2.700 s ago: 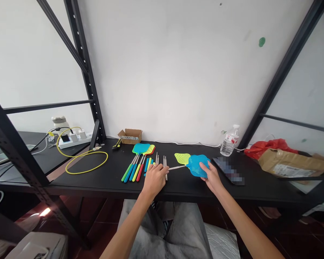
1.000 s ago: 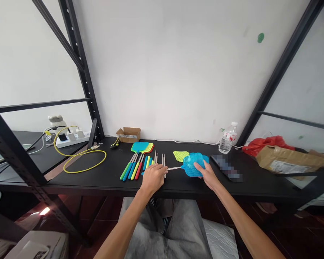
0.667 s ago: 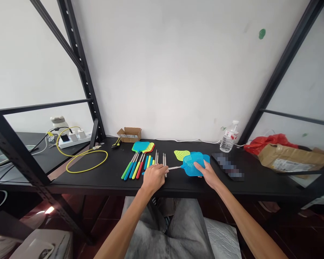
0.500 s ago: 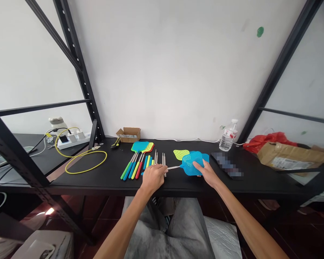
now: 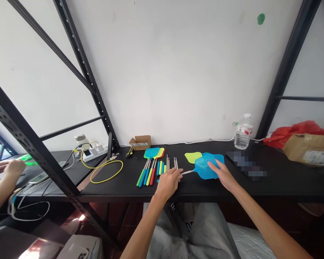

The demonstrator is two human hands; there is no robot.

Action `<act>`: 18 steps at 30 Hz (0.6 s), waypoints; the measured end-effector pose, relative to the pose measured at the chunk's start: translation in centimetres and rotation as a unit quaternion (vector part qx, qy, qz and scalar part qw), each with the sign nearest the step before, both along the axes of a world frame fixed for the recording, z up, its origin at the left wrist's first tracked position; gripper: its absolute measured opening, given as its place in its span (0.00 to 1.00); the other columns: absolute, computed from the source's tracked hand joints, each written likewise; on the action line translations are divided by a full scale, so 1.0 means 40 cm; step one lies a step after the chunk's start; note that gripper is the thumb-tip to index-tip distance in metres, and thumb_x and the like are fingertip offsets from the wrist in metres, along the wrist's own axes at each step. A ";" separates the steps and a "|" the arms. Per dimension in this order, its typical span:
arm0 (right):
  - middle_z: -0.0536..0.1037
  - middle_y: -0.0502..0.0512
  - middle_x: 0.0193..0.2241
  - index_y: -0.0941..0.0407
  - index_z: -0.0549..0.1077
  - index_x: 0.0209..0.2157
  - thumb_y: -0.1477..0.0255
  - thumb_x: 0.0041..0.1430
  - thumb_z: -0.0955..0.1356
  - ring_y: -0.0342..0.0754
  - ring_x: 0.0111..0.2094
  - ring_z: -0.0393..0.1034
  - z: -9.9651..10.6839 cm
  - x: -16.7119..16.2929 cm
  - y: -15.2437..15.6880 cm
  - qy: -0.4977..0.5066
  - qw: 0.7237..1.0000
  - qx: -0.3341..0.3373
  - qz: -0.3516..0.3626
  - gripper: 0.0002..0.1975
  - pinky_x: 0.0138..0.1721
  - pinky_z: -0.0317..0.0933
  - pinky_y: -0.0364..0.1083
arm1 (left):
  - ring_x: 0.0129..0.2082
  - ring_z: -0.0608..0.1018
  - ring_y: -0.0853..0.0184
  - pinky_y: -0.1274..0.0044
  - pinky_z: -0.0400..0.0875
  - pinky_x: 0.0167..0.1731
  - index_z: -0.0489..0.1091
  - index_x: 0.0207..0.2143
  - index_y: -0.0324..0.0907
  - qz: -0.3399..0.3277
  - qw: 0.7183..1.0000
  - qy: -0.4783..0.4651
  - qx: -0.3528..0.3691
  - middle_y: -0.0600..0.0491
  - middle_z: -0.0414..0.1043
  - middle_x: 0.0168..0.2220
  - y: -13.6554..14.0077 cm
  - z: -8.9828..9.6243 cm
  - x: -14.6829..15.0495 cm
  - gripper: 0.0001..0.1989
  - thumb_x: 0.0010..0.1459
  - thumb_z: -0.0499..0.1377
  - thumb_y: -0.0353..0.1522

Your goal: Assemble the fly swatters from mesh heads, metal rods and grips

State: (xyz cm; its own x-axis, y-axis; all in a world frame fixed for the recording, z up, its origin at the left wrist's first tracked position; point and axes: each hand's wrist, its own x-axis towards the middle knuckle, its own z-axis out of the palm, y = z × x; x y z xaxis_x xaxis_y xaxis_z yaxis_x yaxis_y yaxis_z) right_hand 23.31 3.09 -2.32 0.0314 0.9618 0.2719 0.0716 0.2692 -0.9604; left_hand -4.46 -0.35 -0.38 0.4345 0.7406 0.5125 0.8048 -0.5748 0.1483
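A blue fly swatter (image 5: 203, 167) lies sideways between my hands, just above the black table. My left hand (image 5: 167, 184) is closed round its thin metal rod, and a bit of blue shows beyond the fist. My right hand (image 5: 223, 174) pinches the far side of the perforated head, thumb on top. Under and behind that head are another blue piece and a yellow swatter head (image 5: 191, 157). Left of my left hand lie several swatters with coloured handles (image 5: 145, 177), some loose blue and yellow handles (image 5: 161, 167), and bare metal rods (image 5: 175, 163).
At the back stand a small open cardboard box (image 5: 140, 144) and a water bottle (image 5: 243, 133). A dark, blurred-out object (image 5: 245, 166) lies to the right. Leftward are a yellow cable (image 5: 121, 171), a power strip (image 5: 95, 154), shelf posts and another person's hands (image 5: 13, 169).
My view has swung left, so the things on the table appear further right. Another person's hands have come into view at the left. My grip on the fly swatter looks the same.
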 end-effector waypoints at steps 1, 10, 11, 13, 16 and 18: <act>0.80 0.57 0.40 0.50 0.74 0.47 0.49 0.52 0.70 0.60 0.44 0.74 -0.005 0.002 0.005 0.008 1.000 0.003 -0.012 0.26 0.39 0.69 0.52 | 0.38 0.76 0.67 0.79 0.67 0.33 0.69 0.53 0.47 -0.010 1.000 0.005 -0.006 0.51 0.73 0.40 -0.007 0.007 -0.002 0.16 0.68 0.48 0.34; 0.75 0.53 0.26 0.54 0.69 0.47 0.49 0.57 0.67 0.44 0.20 0.64 -0.004 -0.004 0.008 0.050 0.998 -0.030 0.021 0.25 0.20 0.55 0.43 | 0.40 0.74 0.67 0.78 0.67 0.40 0.74 0.47 0.47 0.073 0.997 0.010 0.022 0.50 0.72 0.40 -0.016 0.094 -0.079 0.15 0.66 0.49 0.33; 0.75 0.52 0.26 0.54 0.69 0.46 0.49 0.58 0.66 0.42 0.19 0.61 0.000 -0.005 0.005 0.056 0.997 -0.025 0.039 0.25 0.19 0.53 0.43 | 0.40 0.74 0.67 0.78 0.67 0.39 0.75 0.47 0.46 0.114 0.993 -0.004 0.016 0.50 0.73 0.39 -0.006 0.105 -0.096 0.15 0.66 0.50 0.34; 0.75 0.52 0.27 0.55 0.68 0.44 0.49 0.58 0.66 0.40 0.19 0.59 0.007 -0.008 0.001 0.062 0.996 -0.020 0.055 0.24 0.20 0.51 0.42 | 0.38 0.75 0.66 0.79 0.65 0.35 0.76 0.47 0.46 0.205 0.978 -0.024 -0.010 0.51 0.75 0.38 0.015 0.126 -0.133 0.14 0.63 0.53 0.35; 0.75 0.53 0.27 0.55 0.67 0.44 0.49 0.58 0.65 0.40 0.19 0.59 0.008 -0.008 0.002 0.060 0.997 -0.022 0.053 0.25 0.20 0.51 0.42 | 0.37 0.77 0.64 0.79 0.62 0.32 0.77 0.46 0.46 0.303 0.950 -0.036 -0.066 0.51 0.78 0.35 0.051 0.156 -0.181 0.16 0.60 0.56 0.39; 0.76 0.53 0.27 0.55 0.67 0.44 0.49 0.58 0.65 0.40 0.19 0.59 0.005 -0.007 0.006 0.060 0.997 -0.020 0.053 0.25 0.20 0.51 0.42 | 0.38 0.78 0.63 0.79 0.62 0.32 0.77 0.46 0.46 0.318 0.943 -0.032 -0.093 0.50 0.79 0.35 0.075 0.168 -0.203 0.16 0.60 0.56 0.39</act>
